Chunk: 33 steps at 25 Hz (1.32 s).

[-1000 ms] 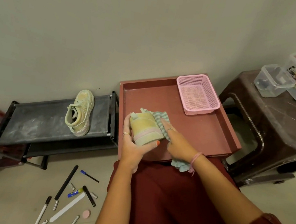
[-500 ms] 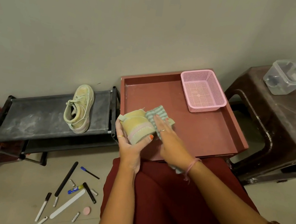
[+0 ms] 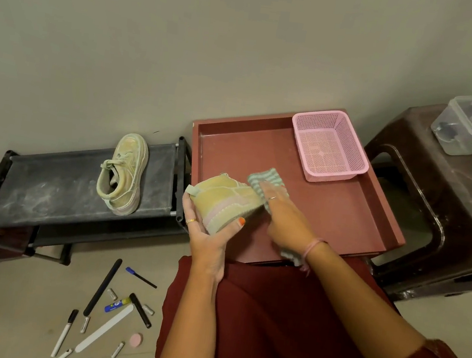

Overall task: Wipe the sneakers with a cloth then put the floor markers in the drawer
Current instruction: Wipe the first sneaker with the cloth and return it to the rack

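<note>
My left hand (image 3: 207, 229) grips a pale yellow sneaker (image 3: 226, 200) by its heel, above the near left corner of the open red drawer (image 3: 374, 215). My right hand (image 3: 286, 218) presses a green striped cloth (image 3: 268, 178) against the sneaker's side; the cloth's tail hangs below my wrist. The second sneaker (image 3: 122, 174) lies on the black shoe rack (image 3: 47, 190) at left. Several markers (image 3: 64, 332) and pens lie scattered on the floor at lower left.
A pink mesh basket (image 3: 327, 147) sits in the drawer's far right corner. A dark brown stool (image 3: 452, 213) at right carries clear plastic boxes (image 3: 470, 125). A white file (image 3: 104, 328) and pink sponge (image 3: 135, 340) lie among the floor items.
My right hand has slid the cloth up and forward along the sneaker's side. My left hand has tilted the sneaker slightly while still holding it.
</note>
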Motion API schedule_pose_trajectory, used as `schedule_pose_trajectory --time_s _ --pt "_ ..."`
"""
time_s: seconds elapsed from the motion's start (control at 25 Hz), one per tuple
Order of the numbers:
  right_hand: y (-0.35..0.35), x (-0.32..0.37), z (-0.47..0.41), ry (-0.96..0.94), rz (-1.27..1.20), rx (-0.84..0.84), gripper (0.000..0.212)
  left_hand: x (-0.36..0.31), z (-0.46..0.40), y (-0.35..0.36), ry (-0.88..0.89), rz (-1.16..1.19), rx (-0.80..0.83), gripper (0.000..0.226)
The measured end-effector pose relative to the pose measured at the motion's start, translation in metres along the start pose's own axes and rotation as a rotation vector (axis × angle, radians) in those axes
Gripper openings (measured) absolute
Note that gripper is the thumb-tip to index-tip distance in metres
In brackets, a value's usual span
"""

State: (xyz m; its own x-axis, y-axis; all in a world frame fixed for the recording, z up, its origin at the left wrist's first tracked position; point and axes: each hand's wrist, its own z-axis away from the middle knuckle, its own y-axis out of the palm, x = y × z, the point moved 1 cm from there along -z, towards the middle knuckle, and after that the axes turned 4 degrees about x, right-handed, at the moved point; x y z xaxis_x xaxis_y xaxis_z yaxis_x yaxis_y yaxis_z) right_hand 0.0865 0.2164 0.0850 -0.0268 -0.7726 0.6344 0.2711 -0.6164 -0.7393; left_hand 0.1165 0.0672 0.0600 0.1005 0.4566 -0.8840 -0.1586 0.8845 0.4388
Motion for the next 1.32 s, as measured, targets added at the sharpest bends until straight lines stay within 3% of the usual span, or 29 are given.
schedule_pose_trajectory --time_s 0.12,0.2,0.32,0.52,0.84,0.92,1.08,1.16,1.32 --pt "0.006 0.035 0.029 -0.205 -0.044 0.034 0.088 0.001 -0.001 0.002 0.01 -0.025 -0.011 0.119" --pt "0.007 0.019 0.026 -0.236 -0.02 0.015 0.087 0.001 -0.001 0.002 0.008 -0.026 -0.002 0.115" --pt "0.002 -0.032 -0.009 -0.094 -0.005 -0.009 0.073 0.002 -0.001 -0.001 0.013 -0.087 0.071 0.117" --pt "-0.004 -0.065 -0.042 0.181 -0.08 0.165 0.088 0.0 0.003 0.001 0.039 -0.183 0.179 0.12" --pt "-0.01 -0.027 0.004 0.028 0.044 -0.018 0.071 0.001 0.001 -0.002 0.019 -0.167 0.096 0.116" --pt "-0.018 -0.037 -0.012 0.058 0.045 0.012 0.066 0.001 0.002 -0.001 0.03 -0.167 0.11 0.118" --pt "-0.019 -0.033 -0.031 0.12 -0.004 0.111 0.077 0.0 0.003 0.0 0.021 -0.168 0.098 0.117" --pt "-0.011 -0.009 -0.01 0.074 0.024 0.075 0.079 0.0 0.002 0.0 0.016 -0.173 0.075 0.116" --pt "0.008 0.025 0.043 -0.198 -0.025 -0.027 0.081 0.003 0.002 -0.005 0.008 -0.18 0.072 0.116"
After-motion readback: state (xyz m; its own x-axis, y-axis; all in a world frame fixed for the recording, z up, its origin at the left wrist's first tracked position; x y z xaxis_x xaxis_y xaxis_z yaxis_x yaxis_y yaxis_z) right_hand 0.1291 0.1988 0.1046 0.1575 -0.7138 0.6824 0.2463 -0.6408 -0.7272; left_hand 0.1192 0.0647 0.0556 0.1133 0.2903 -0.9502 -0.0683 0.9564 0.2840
